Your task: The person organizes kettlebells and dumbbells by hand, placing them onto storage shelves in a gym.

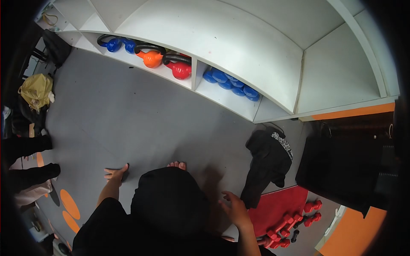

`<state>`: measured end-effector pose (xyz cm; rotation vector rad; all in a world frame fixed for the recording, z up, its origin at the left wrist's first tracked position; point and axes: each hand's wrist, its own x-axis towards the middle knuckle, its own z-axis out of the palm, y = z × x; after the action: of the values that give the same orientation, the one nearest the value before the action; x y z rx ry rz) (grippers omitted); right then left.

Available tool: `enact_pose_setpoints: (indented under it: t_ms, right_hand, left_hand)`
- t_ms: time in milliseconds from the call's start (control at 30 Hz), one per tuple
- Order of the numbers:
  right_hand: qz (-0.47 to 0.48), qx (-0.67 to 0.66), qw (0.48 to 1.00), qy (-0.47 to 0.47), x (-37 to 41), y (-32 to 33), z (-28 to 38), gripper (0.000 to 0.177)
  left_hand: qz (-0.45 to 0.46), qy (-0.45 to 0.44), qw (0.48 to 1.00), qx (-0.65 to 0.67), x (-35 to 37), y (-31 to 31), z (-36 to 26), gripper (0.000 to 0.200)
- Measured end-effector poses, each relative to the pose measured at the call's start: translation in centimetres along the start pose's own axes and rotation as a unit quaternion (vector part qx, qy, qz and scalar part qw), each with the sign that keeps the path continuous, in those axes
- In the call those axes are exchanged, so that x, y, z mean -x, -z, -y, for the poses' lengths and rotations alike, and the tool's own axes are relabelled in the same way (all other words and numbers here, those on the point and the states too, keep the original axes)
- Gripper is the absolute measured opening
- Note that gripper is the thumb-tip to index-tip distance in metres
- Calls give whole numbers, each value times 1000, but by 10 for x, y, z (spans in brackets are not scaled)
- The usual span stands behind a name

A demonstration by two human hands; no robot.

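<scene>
My left hand (116, 174) is at the lower left, its fingers spread on or just above the grey floor (106, 115), holding nothing. On the right, my right hand (234, 208) is raised beside my dark-clothed knee (168, 200), fingers apart and curved, with nothing in it. Between the hands, bare toes (177, 164) show past the knee. Nearest to my right hand lies a crumpled black garment (269, 160) with a patterned strip, next to a red mat (277, 205).
White shelves (209, 38) hold an orange kettlebell (152, 59), a red kettlebell (180, 70), blue kettlebells (113, 45) and blue dumbbells (232, 83). Red dumbbells (286, 224) lie lower right, below a black bin (341, 166). Far left are a yellow bag (37, 91) and another person's legs (32, 175).
</scene>
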<state>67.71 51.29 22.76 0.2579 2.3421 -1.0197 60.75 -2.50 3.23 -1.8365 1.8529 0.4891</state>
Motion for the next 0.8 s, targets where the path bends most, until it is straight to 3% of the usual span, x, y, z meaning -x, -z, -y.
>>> enact_pose_setpoints:
  t_ms: [67, 200, 267, 333, 367, 500, 600, 800]
  right_hand:
    - [13, -79, 993, -90, -4, -7, -19, 50]
    - [-6, -145, 982, -122, -36, -50, -90, 62]
    - [-83, -179, 966, -169, -62, -76, -131, 80]
    - [-75, -240, 949, -191, -100, -85, -149, 87]
    - [-69, -301, 928, -209, -118, -81, -146, 94]
    - [-49, -342, 895, -281, -170, -61, -80, 98]
    - [-37, -263, 926, -267, -189, -41, -25, 99]
    - [79, -189, 930, -304, -213, -29, 36, 96]
  left_hand:
    - [3, 3, 1000, 0, -14, -5, 4, 157]
    - [28, 10, 1000, -5, -4, 4, -1, 158]
    - [45, 7, 999, 12, -12, 1, 2, 159]
    - [61, -1, 998, 29, -18, 2, 0, 159]
    - [50, -5, 999, 18, -16, 1, 1, 160]
    - [42, 23, 999, -15, -3, 8, -12, 162]
    - [43, 4, 999, -24, -7, 11, -10, 163]
    - [71, 40, 995, -50, 8, 32, -33, 163]
